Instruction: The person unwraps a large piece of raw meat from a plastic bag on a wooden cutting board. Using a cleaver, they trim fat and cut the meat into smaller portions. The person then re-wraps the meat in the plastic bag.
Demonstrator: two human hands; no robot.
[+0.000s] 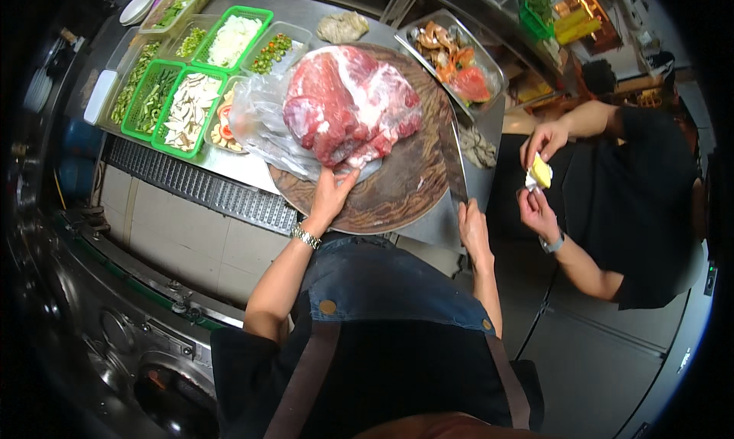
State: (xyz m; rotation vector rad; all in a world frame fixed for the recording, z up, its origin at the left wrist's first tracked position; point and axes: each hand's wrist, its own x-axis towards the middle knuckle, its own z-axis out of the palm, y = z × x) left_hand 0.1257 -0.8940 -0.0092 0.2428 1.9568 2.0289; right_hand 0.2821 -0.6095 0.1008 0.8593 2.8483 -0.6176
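Observation:
A large piece of raw meat (352, 104) rests on a round wooden chopping board (395, 201). Clear plastic bag film (261, 124) lies under its left side and spreads over the board's edge. At the meat's near edge, my left hand (332, 195) grips it with thumb and fingers; the fingertips are partly hidden. My right hand (475, 230) is closed around the handle of a long knife (454, 164). Its blade points away from me along the board's right edge, apart from the meat.
Green baskets hold sliced mushrooms (188, 109) and chopped onion (234, 40); chopped chillies (272, 54) are beside them. A metal tray (450, 61) of scraps stands behind right. Cloths (343, 27) flank the board. At right, a co-worker (636, 210) handles a small yellow item (539, 171).

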